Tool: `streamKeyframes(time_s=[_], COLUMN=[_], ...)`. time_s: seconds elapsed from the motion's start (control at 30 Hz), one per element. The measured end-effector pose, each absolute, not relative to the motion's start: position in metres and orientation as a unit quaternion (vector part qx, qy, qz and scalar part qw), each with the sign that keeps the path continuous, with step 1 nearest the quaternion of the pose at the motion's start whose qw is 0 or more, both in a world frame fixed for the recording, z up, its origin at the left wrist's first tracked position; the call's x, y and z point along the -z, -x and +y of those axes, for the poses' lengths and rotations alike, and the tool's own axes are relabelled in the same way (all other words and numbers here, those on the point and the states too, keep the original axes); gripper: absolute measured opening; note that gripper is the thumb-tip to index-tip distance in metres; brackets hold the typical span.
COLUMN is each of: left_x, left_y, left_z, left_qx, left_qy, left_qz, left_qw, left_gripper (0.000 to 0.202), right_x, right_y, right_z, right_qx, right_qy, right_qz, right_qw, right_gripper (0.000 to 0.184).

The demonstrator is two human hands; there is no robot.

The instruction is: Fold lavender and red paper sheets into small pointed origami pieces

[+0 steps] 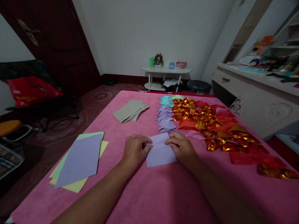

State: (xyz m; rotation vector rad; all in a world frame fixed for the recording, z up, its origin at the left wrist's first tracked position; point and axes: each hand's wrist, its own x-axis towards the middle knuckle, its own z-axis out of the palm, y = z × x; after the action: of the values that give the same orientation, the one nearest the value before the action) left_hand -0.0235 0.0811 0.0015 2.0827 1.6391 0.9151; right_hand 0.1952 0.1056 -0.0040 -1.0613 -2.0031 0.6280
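A sheet of lavender paper (161, 154) with a crease across its upper part lies on the pink-covered table (152, 197) in front of me. My left hand (136, 147) pinches its left edge between thumb and fingers. On the opposite edge, my right hand (180, 146) grips the paper the same way. Just beyond it stands a column of folded lavender paper pieces (165, 118), with folded light-blue pieces (166, 101) behind them. To the left is a loose stack of coloured sheets, a lavender sheet (82, 158) on top of green and yellow ones.
Fanned greyish papers (131, 111) lie at the table's far left. Shiny gold folded pieces (188, 107) and red ones (246, 157) cover the right side. Beyond are a small white table (166, 70), a black round stool (199, 86) and a white cabinet (259, 98). A red bag (33, 91) rests on a chair at left.
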Motion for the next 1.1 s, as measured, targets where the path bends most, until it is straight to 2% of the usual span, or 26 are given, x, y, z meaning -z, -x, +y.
streamKeyframes(time_s=[0.13,0.2,0.27,0.47,0.6,0.77,0.9,1.0,1.1], left_x=[-0.012,-0.012,-0.01,-0.016,-0.032,-0.036,-0.033,-0.034,-0.037], left_y=[0.021,0.019,0.017,0.031,0.048,0.05,0.04,0.035,0.033], left_z=[0.075,0.074,0.075,0.082,0.082,0.081,0.079,0.077,0.074], left_qx=[-0.312,-0.306,-0.277,-0.211,-0.159,-0.156,-0.18,-0.204,-0.217], left_qy=[-0.749,-0.769,-0.807,-0.833,-0.851,-0.863,-0.848,-0.832,-0.828], left_qz=[0.582,0.56,0.516,0.455,0.383,0.361,0.405,0.432,0.439], left_qw=[0.045,0.033,0.076,0.235,0.323,0.318,0.292,0.284,0.275], left_gripper=[0.017,0.013,0.014,0.043,0.057,0.07,0.058,0.047,0.047], right_x=[-0.001,-0.005,-0.008,-0.017,-0.023,-0.019,-0.011,-0.005,-0.001], right_y=[-0.2,-0.204,-0.208,-0.224,-0.228,-0.222,-0.216,-0.213,-0.209], right_z=[0.101,0.099,0.099,0.102,0.102,0.1,0.102,0.105,0.107], right_qx=[-0.165,-0.139,-0.159,-0.272,-0.34,-0.389,-0.365,-0.33,-0.305], right_qy=[0.426,0.421,0.41,0.362,0.329,0.343,0.378,0.4,0.412], right_qz=[-0.823,-0.835,-0.847,-0.864,-0.853,-0.815,-0.801,-0.801,-0.796], right_qw=[0.337,0.325,0.299,0.223,0.223,0.259,0.288,0.3,0.323], right_gripper=[0.032,0.036,0.041,0.055,0.042,0.029,0.013,0.018,0.019])
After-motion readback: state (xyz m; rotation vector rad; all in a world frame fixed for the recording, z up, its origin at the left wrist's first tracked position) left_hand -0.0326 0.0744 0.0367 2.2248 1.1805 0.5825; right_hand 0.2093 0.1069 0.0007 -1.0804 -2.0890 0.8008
